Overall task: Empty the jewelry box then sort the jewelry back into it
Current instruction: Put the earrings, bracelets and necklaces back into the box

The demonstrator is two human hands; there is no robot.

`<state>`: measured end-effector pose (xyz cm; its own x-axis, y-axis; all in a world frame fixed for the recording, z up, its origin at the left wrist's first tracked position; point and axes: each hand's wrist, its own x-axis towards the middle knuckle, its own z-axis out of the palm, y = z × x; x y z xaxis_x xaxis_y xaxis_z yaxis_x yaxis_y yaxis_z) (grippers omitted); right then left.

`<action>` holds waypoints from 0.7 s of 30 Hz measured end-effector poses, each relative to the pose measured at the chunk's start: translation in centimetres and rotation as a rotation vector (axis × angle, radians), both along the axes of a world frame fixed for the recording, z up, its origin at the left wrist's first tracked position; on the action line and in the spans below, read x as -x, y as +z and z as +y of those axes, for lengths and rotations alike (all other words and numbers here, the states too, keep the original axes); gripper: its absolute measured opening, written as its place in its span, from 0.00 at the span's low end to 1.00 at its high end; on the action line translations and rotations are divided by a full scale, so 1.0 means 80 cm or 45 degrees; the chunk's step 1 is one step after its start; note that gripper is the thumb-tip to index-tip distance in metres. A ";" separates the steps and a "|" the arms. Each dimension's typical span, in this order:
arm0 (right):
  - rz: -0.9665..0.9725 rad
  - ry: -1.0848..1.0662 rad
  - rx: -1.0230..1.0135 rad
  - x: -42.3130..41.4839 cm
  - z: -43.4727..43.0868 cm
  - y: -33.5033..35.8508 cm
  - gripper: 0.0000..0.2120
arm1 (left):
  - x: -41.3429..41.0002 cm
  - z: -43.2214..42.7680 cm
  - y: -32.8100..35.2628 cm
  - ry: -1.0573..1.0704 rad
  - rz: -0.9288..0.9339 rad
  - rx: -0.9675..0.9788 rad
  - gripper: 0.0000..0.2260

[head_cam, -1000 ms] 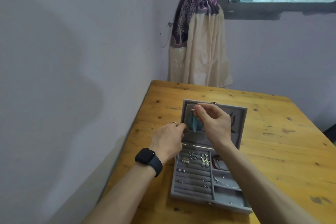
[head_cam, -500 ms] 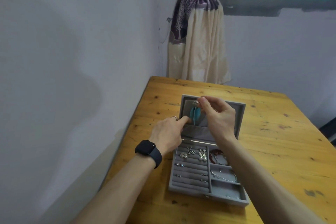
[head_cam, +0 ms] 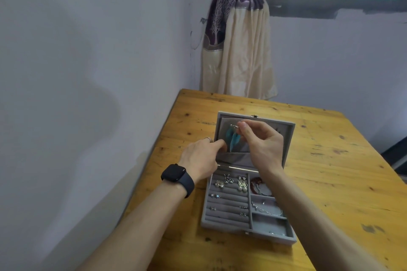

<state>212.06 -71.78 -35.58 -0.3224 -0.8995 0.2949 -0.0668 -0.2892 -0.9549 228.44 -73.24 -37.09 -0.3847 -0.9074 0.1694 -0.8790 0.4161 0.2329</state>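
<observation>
Partly, the open jewelry box [head_cam: 226, 229] is covered: its right-hand compartments are crossed by the right forearm, so a red bead bracelet [head_cam: 259, 185] and a thin silver chain [head_cam: 267, 211] are seen only in part. A small item in the nearest compartment is too tiny to be named. The box's long axis is laid away from the person on the wooden surface [head_cam: 330, 182], with the lid [head_cam: 287, 138] stood up at the far end, lining turned toward the camera.

A pair of teal feather earrings [head_cam: 233, 139] is pinched at the hooks by the thumb and forefinger of the right hand [head_cam: 264, 145], just in front of the lid's lining. The feathers are hung with their long axis upright and their tips pointed down at the lid's pocket.

The left hand [head_cam: 198, 156], on which a ring [head_cam: 208, 138] is worn, is curled against the lid's lower left edge; its fingertips are masked, so whether anything is gripped cannot be told. A black smartwatch [head_cam: 174, 172] is worn on that wrist. Pearl earrings [head_cam: 242, 185] are kept in the ridged rows.
</observation>
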 end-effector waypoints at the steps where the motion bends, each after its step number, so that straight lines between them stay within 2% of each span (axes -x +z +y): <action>1: 0.008 -0.012 -0.003 0.000 0.002 -0.002 0.05 | -0.001 0.000 -0.001 0.001 -0.004 0.001 0.17; 10: 0.208 -0.114 -0.120 0.012 0.003 -0.014 0.03 | -0.004 0.000 -0.001 -0.001 0.019 -0.002 0.16; 16: 0.534 -0.088 -0.295 0.022 0.008 -0.019 0.04 | -0.001 0.003 -0.003 0.022 0.032 -0.014 0.16; 21: 0.562 -0.021 -0.191 0.010 0.001 -0.012 0.02 | 0.000 0.001 -0.002 0.028 0.030 -0.029 0.18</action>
